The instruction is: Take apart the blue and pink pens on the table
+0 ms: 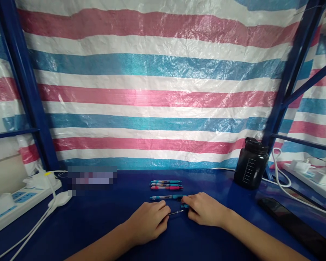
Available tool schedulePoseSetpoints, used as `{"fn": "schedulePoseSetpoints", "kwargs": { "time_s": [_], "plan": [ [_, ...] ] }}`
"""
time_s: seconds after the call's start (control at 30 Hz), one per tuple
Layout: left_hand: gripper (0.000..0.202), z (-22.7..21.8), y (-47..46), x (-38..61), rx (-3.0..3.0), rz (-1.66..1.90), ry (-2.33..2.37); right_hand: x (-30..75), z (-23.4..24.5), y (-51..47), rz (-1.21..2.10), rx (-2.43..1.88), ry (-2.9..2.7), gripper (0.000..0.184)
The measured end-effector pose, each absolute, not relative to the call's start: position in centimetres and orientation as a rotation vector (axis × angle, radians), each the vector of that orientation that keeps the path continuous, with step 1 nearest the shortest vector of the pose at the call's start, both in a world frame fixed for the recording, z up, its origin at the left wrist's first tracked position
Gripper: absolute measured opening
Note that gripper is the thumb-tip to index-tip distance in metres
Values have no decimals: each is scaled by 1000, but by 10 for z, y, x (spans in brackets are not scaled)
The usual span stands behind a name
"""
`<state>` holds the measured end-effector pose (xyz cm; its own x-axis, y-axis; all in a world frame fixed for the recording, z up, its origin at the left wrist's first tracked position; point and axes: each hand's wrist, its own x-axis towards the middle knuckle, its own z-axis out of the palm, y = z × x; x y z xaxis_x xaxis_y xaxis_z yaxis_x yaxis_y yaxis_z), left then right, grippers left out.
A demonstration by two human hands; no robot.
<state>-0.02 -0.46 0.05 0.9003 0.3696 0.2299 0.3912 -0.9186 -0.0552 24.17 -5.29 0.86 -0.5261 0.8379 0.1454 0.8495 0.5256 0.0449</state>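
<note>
A slender rod (176, 212) is pinched at one end between the thumb and fingers of the left hand (149, 222), its pale tip aimed at the right hand (206, 209). There, a short teal piece (184, 206) is gripped, mostly covered by curled fingers. Both parts are held low over the middle of the worktop (97, 214), towards its near side. The rod is best steadied close to its free tip, kept in line with the teal piece and moved without sideways force, since so thin a part could bend or slip. Wrists are best kept low, so that anything dropped is caught by the surface.

Just beyond the hands, a blue pen (163, 197) is laid parallel to the back edge; whether its right end is touched by the right hand cannot be told. Nearer that edge, two blue-trimmed pens (165, 181) and a red pen (167, 188) are lined up. A black bottle (251, 165) is stood by the back right corner, and a dark flat device (296, 224) is laid along the right edge. White power strips (16, 206) are seen at both sides. The back is closed off by a striped sheet (157, 94), framed by blue metal posts (29, 83).
</note>
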Motion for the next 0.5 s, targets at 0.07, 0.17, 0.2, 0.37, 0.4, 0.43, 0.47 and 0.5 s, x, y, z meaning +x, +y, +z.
{"fn": "schedulePoseSetpoints", "kwargs": {
  "time_s": [0.07,0.17,0.2,0.37,0.4,0.43,0.47,0.5],
  "plan": [
    [10,0,-5,0,-2965,-335,-597,239,7,-53,-130,-1471,-2634,15],
    [8,-1,-4,0,-2954,-331,-637,237,4,-51,-99,-1458,-2623,13],
    [8,-1,-4,0,-2946,-327,-664,236,4,-51,-101,-1454,-2622,13],
    [8,-1,-3,1,-2940,-298,-708,238,1,-51,-111,-1438,-2624,13],
    [9,-1,-3,1,-2948,-290,-697,238,1,-51,-107,-1441,-2625,13],
    [8,0,-4,1,-2955,-285,-691,238,1,-51,-103,-1445,-2626,13],
    [9,0,-4,1,-2960,-283,-689,238,2,-51,-98,-1448,-2625,13],
    [9,1,-4,1,-2962,-282,-692,238,2,-51,-91,-1449,-2625,12]
  ]
}}
